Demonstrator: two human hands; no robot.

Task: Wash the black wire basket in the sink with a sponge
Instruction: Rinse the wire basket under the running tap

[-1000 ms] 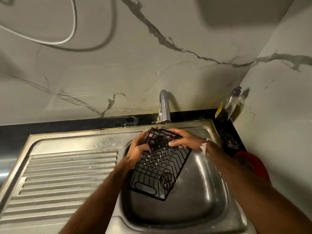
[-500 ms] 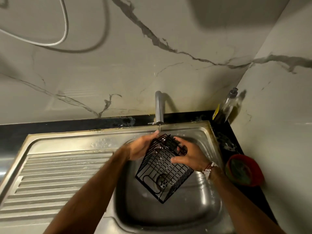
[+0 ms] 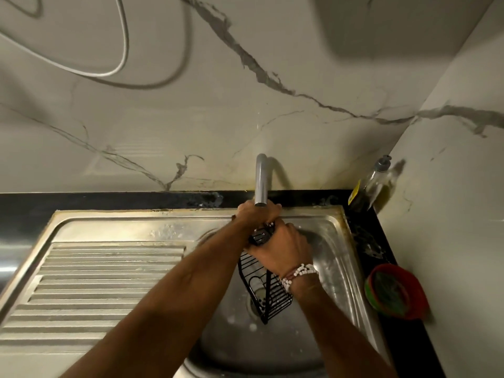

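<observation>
The black wire basket [image 3: 268, 293] hangs edge-on in the steel sink [image 3: 331, 241], its lower end over the drain. My right hand [image 3: 282, 248], with a white bead bracelet at the wrist, grips the basket's top end. Just behind it, my left hand [image 3: 255, 215] sits right under the faucet [image 3: 261, 181] spout with fingers curled; what they hold is hidden. No sponge shows in either hand.
A ribbed draining board [image 3: 95, 282] lies left of the basin. On the black counter at the right stand a pump bottle [image 3: 375, 184] in the corner and a red bowl [image 3: 414, 293] with something green inside. Marble walls close in behind and on the right.
The basket has turned from lying flat and open to hanging edge-on. My left hand left its side and moved up under the spout. My right hand shifted onto the top end.
</observation>
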